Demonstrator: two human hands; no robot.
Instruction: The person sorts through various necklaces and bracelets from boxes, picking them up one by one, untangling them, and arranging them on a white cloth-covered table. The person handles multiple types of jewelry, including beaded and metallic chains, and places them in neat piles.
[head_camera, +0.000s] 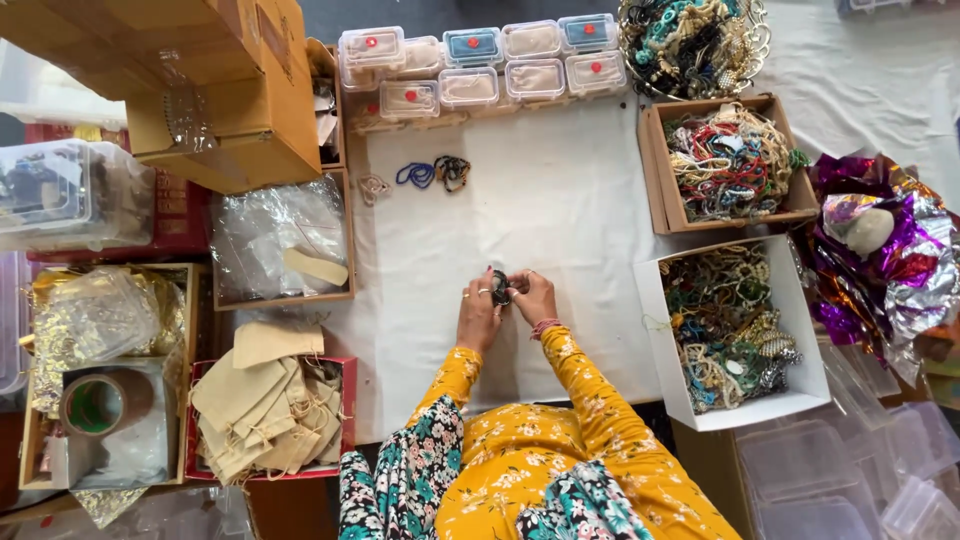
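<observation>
Item in hand: a small dark beaded bracelet (501, 288), centre of the frame, just above the white cloth-covered table (560, 200).
Left hand (478, 312): fingers curled closed, pinching the bracelet's left side.
Right hand (534, 296): fingers bent shut on its right side; both hands meet over the piece.
Step in hand: by the look of it, the bracelet is being sorted or readied for packing; the next move likely calls for a free pouch or box within reach.
Lower left: a red tray of beige drawstring cloth pouches (265, 405).
Top centre: rows of small clear plastic lidded boxes (480, 65).
Right: a white cardboard box of mixed beaded bracelets (730, 325), a brown cardboard box of more (728, 160) above it.
Upper centre: loose blue and dark bracelets (432, 173) on the cloth.
</observation>
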